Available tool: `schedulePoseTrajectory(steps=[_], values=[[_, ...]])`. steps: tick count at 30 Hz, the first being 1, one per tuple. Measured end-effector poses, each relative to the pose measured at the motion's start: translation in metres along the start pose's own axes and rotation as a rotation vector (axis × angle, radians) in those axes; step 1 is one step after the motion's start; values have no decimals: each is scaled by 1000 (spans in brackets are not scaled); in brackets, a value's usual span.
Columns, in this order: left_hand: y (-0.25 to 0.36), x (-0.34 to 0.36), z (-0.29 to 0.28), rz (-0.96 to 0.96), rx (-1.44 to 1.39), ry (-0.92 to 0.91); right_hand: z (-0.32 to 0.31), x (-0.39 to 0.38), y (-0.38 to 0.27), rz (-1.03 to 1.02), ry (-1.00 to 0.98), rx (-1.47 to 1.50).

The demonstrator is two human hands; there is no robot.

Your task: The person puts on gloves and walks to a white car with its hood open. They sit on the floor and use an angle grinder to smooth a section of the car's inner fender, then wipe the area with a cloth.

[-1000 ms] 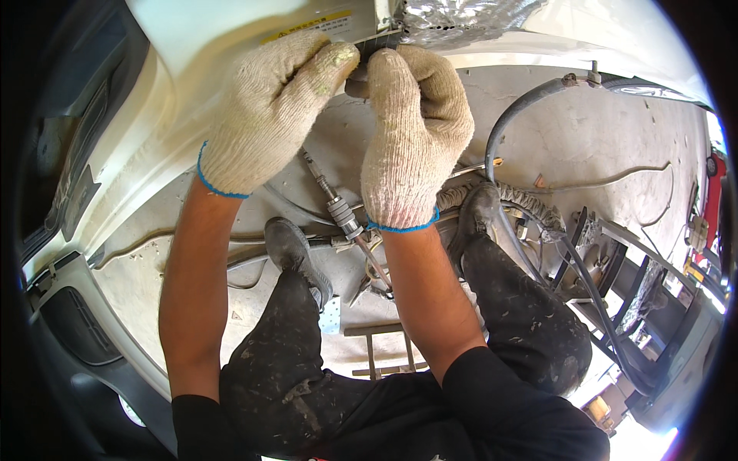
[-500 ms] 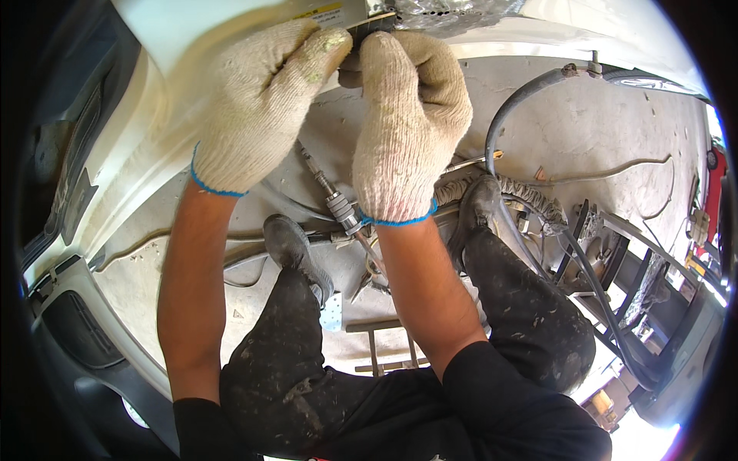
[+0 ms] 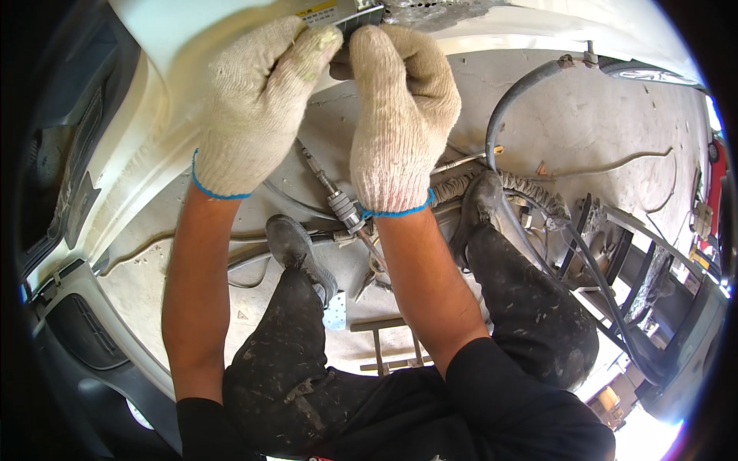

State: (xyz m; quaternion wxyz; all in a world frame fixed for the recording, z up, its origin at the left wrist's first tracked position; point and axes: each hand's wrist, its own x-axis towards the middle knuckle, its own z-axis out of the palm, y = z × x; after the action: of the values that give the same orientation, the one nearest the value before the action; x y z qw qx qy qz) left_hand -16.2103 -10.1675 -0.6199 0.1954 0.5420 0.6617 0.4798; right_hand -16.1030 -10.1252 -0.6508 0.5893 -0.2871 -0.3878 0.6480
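Both hands wear cream knit gloves with blue cuffs and meet at the top, close to a white car body panel (image 3: pixel 165 73). The thumb and fingers of my left hand (image 3: pixel 250 107) are pinched on a thin dark flat piece (image 3: pixel 361 18) with a pale edge. My right hand (image 3: pixel 400 115) is closed at the same piece, its thumb up and its fingers curled under. The gloves hide most of the piece, so its kind is unclear. Just past it is a bare, scuffed metal patch (image 3: pixel 438 11) on the bodywork.
An air hose coupling (image 3: pixel 342 206) lies on the concrete floor between my shoes. Hoses, a thick wrapped hose (image 3: pixel 530 196) and a metal frame stand (image 3: pixel 615 253) are at the right. An open car door (image 3: pixel 81 330) is at the left; a low stool-like frame (image 3: pixel 377 326) stands between my legs.
Both hands have shifted slightly up and left with the flat piece, whose pale edge now shows at a different tilt. The grip looks the same.
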Motion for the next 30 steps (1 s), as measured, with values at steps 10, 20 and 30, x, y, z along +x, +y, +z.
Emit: schedulePoseTrajectory(steps=[10,20,30], values=[[0,-2,2,-83,-146,-15,-4,1,-4,8,-32,-73],[21,-3,-11,-270,-203,-78,11,-1,-16,24,54,-172],[29,-7,-16,-383,-273,-99,17,-5,-22,88,87,-167]])
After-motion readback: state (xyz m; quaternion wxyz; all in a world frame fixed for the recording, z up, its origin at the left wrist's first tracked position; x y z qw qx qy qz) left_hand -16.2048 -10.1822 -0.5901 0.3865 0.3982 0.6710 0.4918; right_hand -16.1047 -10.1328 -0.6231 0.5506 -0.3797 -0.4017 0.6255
